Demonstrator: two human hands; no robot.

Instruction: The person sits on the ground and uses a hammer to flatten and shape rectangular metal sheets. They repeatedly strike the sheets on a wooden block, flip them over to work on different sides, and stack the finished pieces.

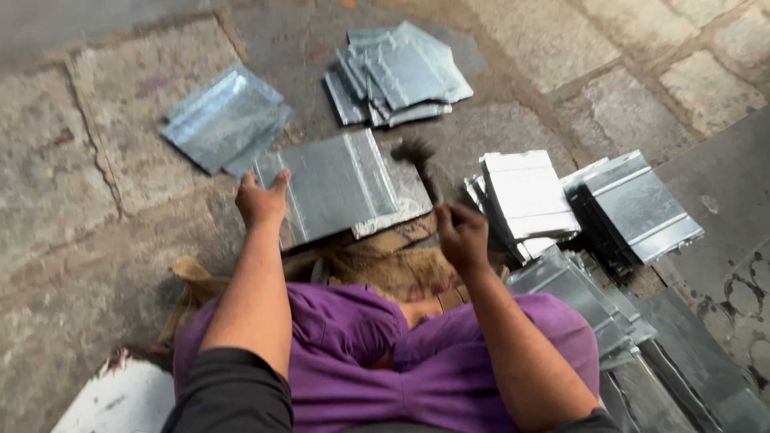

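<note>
My left hand (261, 200) is closed on the near left edge of a grey sheet-metal panel (337, 183), thumb up over its face, steadying it flat over a piece of brown burlap (385, 265) that lies on the stone floor (72, 184) in front of my purple-clad knees. My right hand (461, 235) is clenched around the handle of a dark brush (421, 164), whose bristles sit at the panel's far right corner; motion blur smears the tip. Just right of that hand stands a stack of bright folded panels (525, 196), with another stack of ribbed panels (638, 208) beside it. Two looser piles lie farther off, one ahead (397, 72) and one to the left (224, 120).
</note>
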